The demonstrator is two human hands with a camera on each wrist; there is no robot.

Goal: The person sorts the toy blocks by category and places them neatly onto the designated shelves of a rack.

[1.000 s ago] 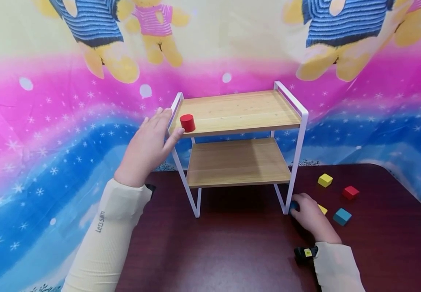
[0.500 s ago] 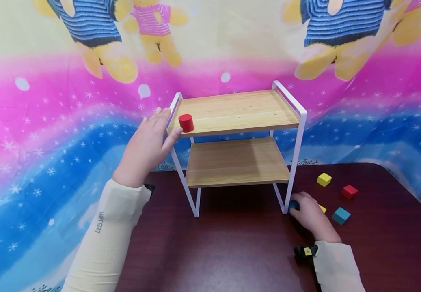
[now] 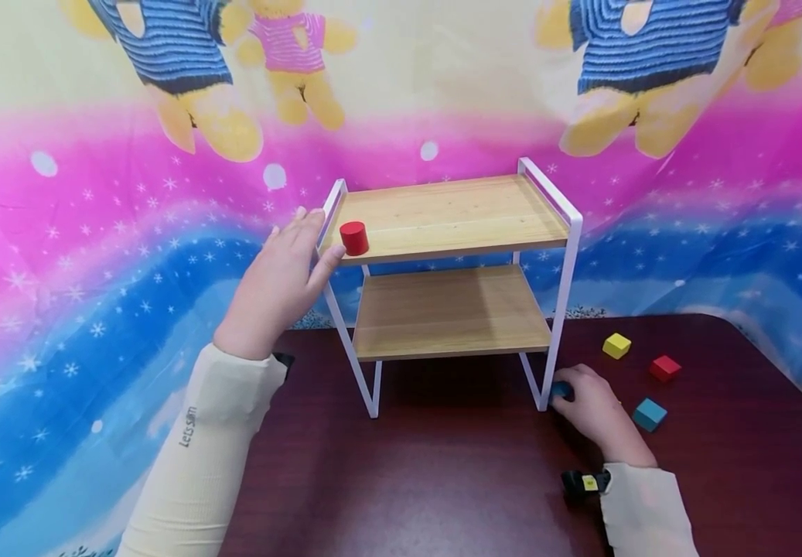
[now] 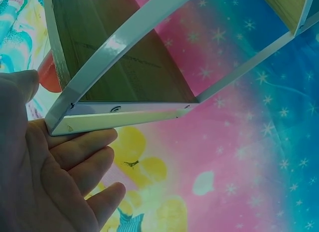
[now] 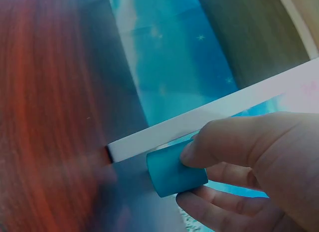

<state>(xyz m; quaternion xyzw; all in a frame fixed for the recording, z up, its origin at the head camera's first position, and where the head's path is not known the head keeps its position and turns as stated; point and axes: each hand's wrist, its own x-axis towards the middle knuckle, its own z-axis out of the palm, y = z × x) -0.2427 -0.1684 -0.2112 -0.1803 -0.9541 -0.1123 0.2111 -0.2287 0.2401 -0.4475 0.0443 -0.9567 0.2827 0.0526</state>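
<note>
My left hand (image 3: 278, 282) lies along the upper left side of a two-tier shelf (image 3: 452, 213), fingers extended against its white frame. Its thumb reaches to a red cylinder block (image 3: 354, 238) standing on the top board's front left corner; in the left wrist view, thumb tip and red block (image 4: 50, 75) seem to touch. Down by the shelf's right front leg, my right hand (image 3: 594, 410) pinches a teal cylinder block (image 5: 177, 168) between thumb and fingers. That block is beside the white leg (image 5: 149, 138), close to the tabletop; whether it touches either is unclear.
On the dark red-brown table (image 3: 442, 480), right of the shelf, lie a yellow block (image 3: 617, 346), a red block (image 3: 665, 368) and a teal block (image 3: 650, 415). A patterned cloth (image 3: 129, 193) hangs behind. The lower board (image 3: 452, 313) sits under the top one.
My right hand has shifted slightly, almost fully covering a second yellow block behind it that was partly visible before. The left hand keeps its place on the shelf. The head view has drifted a little.
</note>
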